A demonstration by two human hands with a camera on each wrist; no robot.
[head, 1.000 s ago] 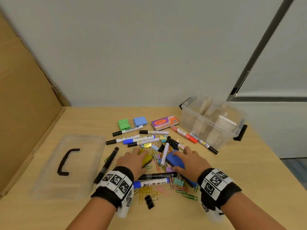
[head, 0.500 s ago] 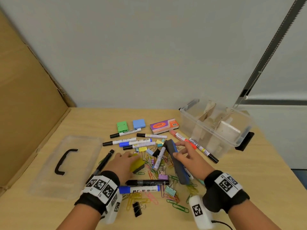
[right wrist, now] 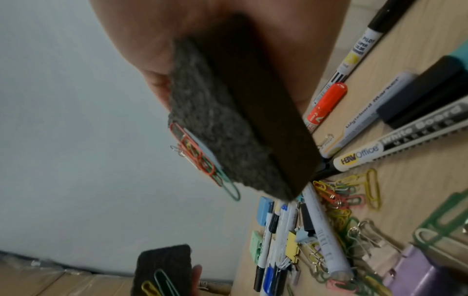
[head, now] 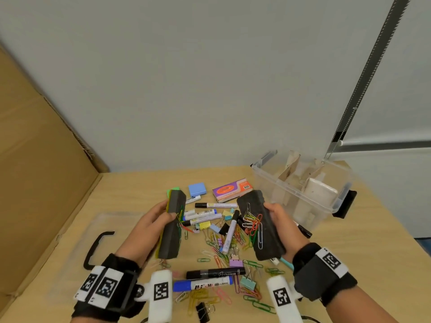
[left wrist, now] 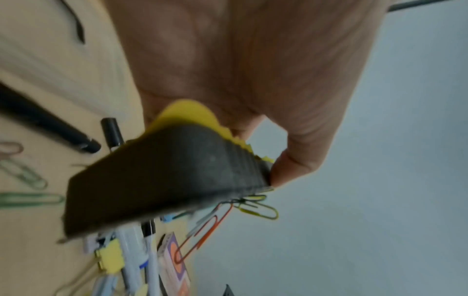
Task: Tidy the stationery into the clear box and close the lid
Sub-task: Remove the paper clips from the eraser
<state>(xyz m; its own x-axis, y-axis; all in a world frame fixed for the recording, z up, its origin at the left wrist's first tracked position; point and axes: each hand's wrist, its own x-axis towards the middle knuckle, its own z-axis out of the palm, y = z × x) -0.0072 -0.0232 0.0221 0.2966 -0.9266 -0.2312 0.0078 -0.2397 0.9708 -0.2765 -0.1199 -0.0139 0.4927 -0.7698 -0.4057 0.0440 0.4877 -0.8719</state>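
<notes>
A: L hand (head: 149, 223)? 
B: Grips yellow-backed eraser (head: 172, 227) w/ fingers curled round it; paper clips (head: 180, 217) cling to its felt.

A: R hand (head: 279, 226)? 
B: Holds second eraser (head: 258, 226), felt up, clips (head: 253, 223) stuck on. Clear box (head: 300, 194) sits just beyond R hand; lid (head: 77, 252) lies left of L hand.

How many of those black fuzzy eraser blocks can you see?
2. The left hand holds the yellow-backed eraser; the right hand holds the other eraser. Paper clips cling to both. More could hide under the pile.
</notes>
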